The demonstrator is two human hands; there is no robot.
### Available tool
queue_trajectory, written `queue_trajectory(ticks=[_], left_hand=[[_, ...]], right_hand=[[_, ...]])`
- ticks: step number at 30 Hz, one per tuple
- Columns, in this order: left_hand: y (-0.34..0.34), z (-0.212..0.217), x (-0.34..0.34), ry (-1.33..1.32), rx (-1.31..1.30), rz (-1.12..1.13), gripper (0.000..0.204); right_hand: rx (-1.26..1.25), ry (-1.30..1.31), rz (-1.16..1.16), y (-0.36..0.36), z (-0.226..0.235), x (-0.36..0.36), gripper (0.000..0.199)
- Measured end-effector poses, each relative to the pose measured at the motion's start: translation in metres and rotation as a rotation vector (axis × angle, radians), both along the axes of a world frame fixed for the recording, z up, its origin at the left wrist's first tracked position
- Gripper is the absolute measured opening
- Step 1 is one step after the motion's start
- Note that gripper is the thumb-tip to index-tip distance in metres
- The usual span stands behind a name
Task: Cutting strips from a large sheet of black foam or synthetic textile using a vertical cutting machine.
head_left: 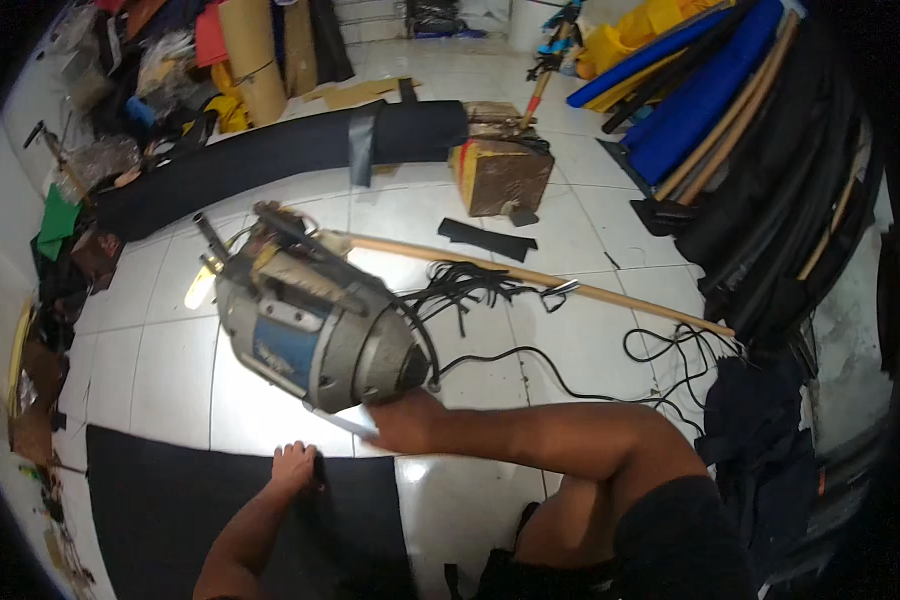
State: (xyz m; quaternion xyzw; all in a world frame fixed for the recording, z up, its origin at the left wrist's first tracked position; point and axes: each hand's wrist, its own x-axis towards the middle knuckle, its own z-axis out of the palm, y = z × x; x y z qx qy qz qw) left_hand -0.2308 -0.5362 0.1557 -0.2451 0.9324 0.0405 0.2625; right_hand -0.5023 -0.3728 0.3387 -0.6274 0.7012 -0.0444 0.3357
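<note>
- Black sheet (185, 510): on the floor (175, 365), under the left hand and out to both sides of it, its far edge running crosswise by the fingertips.
- Left hand (295, 467): palm down at that far edge, fingers slightly spread, pinching nothing that shows.
- Blue-and-grey power tool (295, 325): just beyond the left hand and on the far-left side of the right one, tilted. Its long axis slants from far left to near right, the dark tapered nose pointing near right, toward the right wrist (the outline is a little blurred).
- Right hand (407, 422): at the tool's nose, seeming to bear its weight; the fingers are hidden, so I cannot tell how they close. The step in hand looks like handling the tool while the left hand steadies the sheet; the next move calls, I judge, for a sure grip, with the left fingers clear of the tool.
- Black cable (510, 350): on the floor, beyond the right forearm, trailing rightward from near the nose.
- Wooden pole (610, 296): farther beyond the right hand, slanting from far left to nearer right.
</note>
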Motion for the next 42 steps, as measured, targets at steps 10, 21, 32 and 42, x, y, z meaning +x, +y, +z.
queue_trajectory(ticks=[10, 21, 32, 42], left_hand=[[0.027, 0.007, -0.005, 0.096, 0.182, 0.300, 0.047], [0.048, -0.046, 0.052, 0.309, 0.310, 0.713, 0.037], [0.056, -0.030, -0.013, 0.109, 0.310, 1.072, 0.039], [0.096, 0.035, -0.003, 0.190, 0.205, 0.902, 0.052]], right_hand=[[-0.509, -0.220, -0.459, 0.098, -0.035, -0.259, 0.018], [-0.376, 0.602, -0.651, 0.003, -0.192, -0.456, 0.075], [-0.528, 0.652, -0.259, -0.020, -0.330, -0.610, 0.088], [-0.177, 0.447, -0.538, -0.057, -0.271, -0.518, 0.084]])
